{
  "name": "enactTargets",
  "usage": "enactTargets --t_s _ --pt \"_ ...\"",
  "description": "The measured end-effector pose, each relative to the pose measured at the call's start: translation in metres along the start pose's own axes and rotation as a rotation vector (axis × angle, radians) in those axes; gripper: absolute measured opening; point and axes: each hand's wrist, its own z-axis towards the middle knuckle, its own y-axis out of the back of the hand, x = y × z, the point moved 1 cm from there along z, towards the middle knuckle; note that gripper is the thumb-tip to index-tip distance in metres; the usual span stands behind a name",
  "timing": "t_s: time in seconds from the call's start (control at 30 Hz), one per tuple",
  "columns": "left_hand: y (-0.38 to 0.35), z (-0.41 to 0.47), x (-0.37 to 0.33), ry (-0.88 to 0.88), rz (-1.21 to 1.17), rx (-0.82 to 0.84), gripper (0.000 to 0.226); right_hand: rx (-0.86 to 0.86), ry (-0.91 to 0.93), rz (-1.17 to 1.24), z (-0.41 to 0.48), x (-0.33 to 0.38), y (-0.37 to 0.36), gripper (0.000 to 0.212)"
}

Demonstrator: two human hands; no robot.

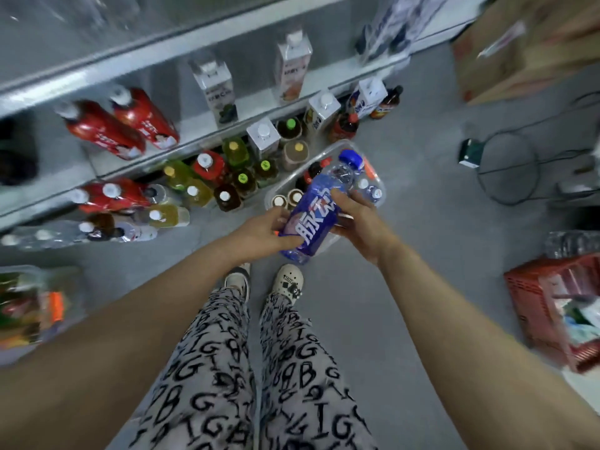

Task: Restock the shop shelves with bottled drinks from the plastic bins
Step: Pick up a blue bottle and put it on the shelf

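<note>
Hands: two, left hand [266, 229] and right hand [357, 219]. Blue bottle [316, 211]: one. White cartons [215, 89]: five, two on the shelf [256, 103] and three lower down. Large red bottles [97, 128] on that shelf: two. Clear plastic bins [325, 151]: two. Red crate [526, 298]: one. Cardboard box [506, 56]: one. Small bottles at the bottom level: too crowded and blurred for a firm count
</note>
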Motion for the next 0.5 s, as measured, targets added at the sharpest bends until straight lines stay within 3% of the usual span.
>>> enactTargets --t_s 0.23,0.37,0.5 --pt "0.0 -0.106 -0.045 -0.072 -0.161 -0.044 0.051 0.129 0.082 -0.055 -0.091 0.054 -0.022 0.044" --pt "0.007 -0.152 -0.052 -0.112 -0.24 -0.11 0.053 0.222 0.15 -0.125 -0.127 0.082 -0.047 0.022" --pt "0.021 -0.191 -0.049 -0.129 -0.289 -0.196 0.065 0.28 0.205 -0.261 -0.152 0.103 -0.08 0.036"
